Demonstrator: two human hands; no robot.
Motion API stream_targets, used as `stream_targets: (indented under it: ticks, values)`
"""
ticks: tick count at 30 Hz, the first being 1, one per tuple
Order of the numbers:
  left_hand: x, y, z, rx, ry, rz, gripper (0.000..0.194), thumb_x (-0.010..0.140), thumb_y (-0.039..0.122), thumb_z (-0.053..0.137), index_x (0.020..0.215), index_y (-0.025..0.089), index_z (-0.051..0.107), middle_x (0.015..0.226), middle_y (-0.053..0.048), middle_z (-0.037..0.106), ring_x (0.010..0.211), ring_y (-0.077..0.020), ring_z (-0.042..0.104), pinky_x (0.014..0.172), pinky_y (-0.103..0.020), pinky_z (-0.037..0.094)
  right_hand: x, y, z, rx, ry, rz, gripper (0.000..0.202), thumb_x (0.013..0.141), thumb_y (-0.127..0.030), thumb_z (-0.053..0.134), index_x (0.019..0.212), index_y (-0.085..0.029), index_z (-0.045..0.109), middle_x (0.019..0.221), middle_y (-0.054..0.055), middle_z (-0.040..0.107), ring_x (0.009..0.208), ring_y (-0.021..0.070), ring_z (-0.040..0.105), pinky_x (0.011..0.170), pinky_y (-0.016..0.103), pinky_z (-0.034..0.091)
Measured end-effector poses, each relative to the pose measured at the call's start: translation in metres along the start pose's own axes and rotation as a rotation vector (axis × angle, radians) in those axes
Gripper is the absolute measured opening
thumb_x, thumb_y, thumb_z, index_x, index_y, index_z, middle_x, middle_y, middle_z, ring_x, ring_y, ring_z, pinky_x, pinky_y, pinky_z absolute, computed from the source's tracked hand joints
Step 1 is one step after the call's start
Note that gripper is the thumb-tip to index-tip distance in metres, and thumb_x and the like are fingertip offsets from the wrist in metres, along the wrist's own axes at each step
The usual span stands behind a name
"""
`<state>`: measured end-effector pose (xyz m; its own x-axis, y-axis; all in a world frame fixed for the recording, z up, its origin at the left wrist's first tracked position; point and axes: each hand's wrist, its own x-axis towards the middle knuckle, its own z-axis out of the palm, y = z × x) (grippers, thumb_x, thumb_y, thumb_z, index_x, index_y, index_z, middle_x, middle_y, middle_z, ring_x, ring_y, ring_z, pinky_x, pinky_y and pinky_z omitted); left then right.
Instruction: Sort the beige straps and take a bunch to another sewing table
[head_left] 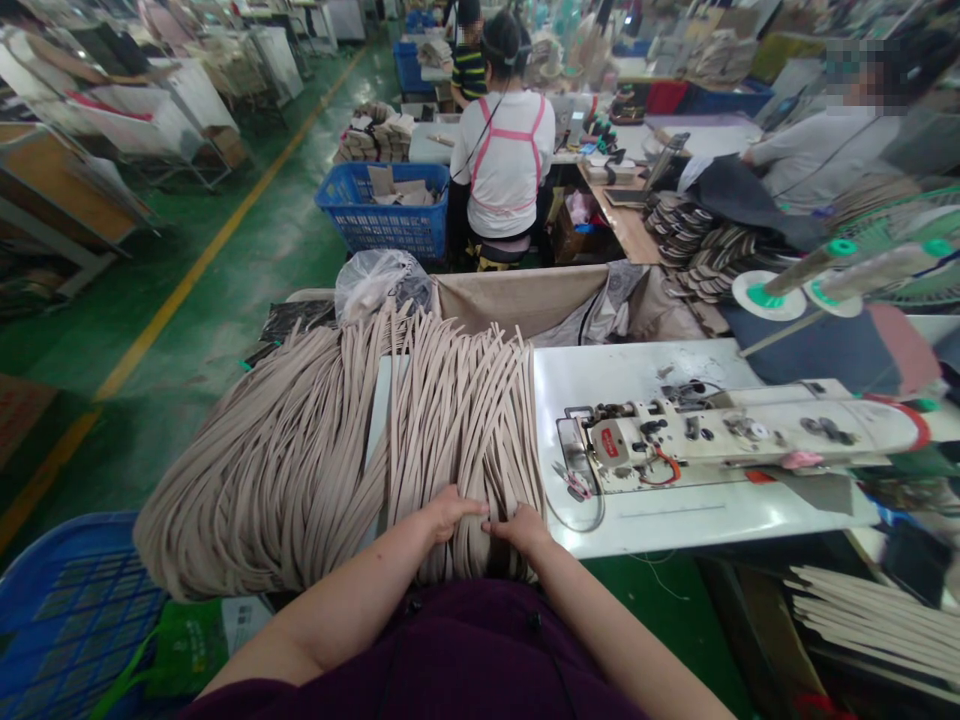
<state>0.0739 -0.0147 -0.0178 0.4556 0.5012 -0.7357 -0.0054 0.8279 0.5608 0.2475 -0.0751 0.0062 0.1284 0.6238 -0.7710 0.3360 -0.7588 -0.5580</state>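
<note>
A thick heap of long beige strips [300, 440] is draped over the left part of the white table and hangs off its left end. My left hand [452, 512] is at the near side of the right-hand bunch, its fingers closed around some strips. Close beside it, my right hand [523, 527] grips the same bunch near its right edge. The two thumbs nearly meet. Some fingertips are hidden among the strips.
A white sewing machine [720, 435] lies along the table [645, 525] to the right, with thread cones [772, 290] behind. Beyond the table is a fabric-lined bin [517, 300]. Blue baskets [390, 225] stand ahead and at lower left. A seated person [504, 150] works ahead.
</note>
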Motion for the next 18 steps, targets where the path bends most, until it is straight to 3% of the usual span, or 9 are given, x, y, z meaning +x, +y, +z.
stream_targets:
  ticks: [5, 11, 18]
  values:
    - [-0.0039, 0.0031, -0.0013, -0.019, -0.055, 0.006, 0.053, 0.046, 0.025, 0.092, 0.093, 0.009, 0.075, 0.090, -0.016, 0.078, 0.094, -0.0356, 0.073, 0.088, -0.047, 0.057, 0.0027, 0.0023, 0.0023, 0.082, -0.015, 0.010, 0.023, 0.093, -0.034, 0.073, 0.104, -0.014, 0.069, 0.101, 0.004, 0.074, 0.089, 0.0173, 0.072, 0.083, 0.036, 0.060]
    - [-0.0052, 0.0057, -0.0082, -0.007, -0.055, -0.036, 0.049, 0.049, 0.018, 0.081, 0.098, 0.011, 0.075, 0.083, -0.012, 0.078, 0.089, -0.0332, 0.074, 0.085, -0.045, 0.057, 0.0031, 0.0057, 0.0034, 0.156, -0.019, 0.016, 0.024, 0.095, -0.036, 0.069, 0.104, -0.013, 0.069, 0.098, 0.003, 0.073, 0.085, 0.0161, 0.071, 0.079, 0.034, 0.060]
    - [-0.0077, 0.0058, -0.0069, 0.010, -0.090, -0.008, 0.051, 0.049, 0.023, 0.090, 0.096, 0.008, 0.077, 0.092, -0.017, 0.078, 0.094, -0.0350, 0.073, 0.091, -0.047, 0.056, 0.0020, 0.0014, -0.0009, 0.202, -0.041, -0.011, 0.021, 0.092, -0.031, 0.074, 0.101, -0.013, 0.070, 0.095, 0.003, 0.076, 0.085, 0.0165, 0.073, 0.085, 0.036, 0.060]
